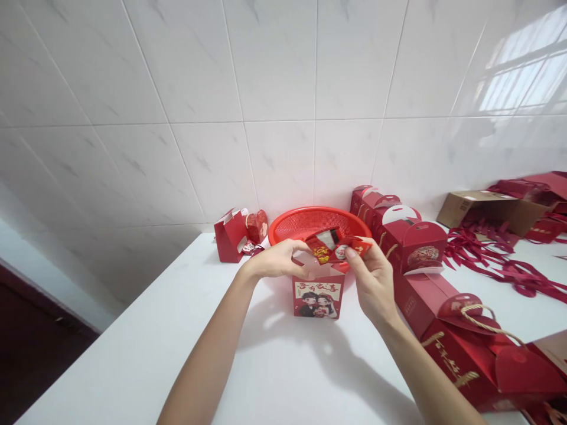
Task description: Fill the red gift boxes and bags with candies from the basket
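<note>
A small red box with a cartoon couple on its front stands upright on the white table, its top open. Above the opening, my right hand pinches several small red packets between thumb and fingers. My left hand is at the box's upper left, thumb and fingers apart around the top edge; whether its fingertips touch the box or the packets is unclear. Directly behind the hands sits a red plastic basket, partly hidden by them.
Red gift boxes form a row along the right, one with a rope handle. Farther right are dark red ribbons and a cardboard box. An open red box and wrapped sweets are back left, near the tiled wall.
</note>
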Action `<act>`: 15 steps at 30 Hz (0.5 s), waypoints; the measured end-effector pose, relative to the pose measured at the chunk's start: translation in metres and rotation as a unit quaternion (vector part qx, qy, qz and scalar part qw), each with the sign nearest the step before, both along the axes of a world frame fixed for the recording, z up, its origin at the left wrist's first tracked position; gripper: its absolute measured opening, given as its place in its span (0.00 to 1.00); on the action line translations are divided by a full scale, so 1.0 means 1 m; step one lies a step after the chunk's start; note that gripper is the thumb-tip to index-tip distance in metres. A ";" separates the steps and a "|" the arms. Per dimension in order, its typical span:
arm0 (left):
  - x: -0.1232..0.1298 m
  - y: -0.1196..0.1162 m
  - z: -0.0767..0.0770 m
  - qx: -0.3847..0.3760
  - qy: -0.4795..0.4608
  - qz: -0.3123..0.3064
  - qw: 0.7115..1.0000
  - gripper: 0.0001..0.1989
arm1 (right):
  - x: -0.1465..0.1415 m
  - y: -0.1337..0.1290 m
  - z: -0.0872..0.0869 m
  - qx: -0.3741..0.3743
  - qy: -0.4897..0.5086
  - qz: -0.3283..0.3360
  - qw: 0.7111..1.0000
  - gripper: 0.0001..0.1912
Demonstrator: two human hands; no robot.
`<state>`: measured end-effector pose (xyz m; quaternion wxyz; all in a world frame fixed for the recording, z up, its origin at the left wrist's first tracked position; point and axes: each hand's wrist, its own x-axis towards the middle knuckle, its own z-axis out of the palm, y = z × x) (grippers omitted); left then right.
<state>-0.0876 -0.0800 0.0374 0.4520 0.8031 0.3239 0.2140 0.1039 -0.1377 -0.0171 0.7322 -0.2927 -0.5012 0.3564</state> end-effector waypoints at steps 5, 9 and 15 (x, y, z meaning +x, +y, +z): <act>-0.002 0.003 -0.004 -0.045 -0.023 -0.014 0.999 0.21 | 0.000 0.003 -0.007 0.018 -0.147 -0.012 0.989 0.05; -0.004 0.007 -0.005 -0.018 -0.010 -0.025 0.999 0.21 | 0.005 0.004 -0.006 0.055 -0.282 -0.045 0.957 0.06; -0.004 0.007 -0.006 0.000 0.013 -0.016 1.000 0.23 | 0.006 0.005 -0.003 0.087 -0.377 -0.080 0.919 0.09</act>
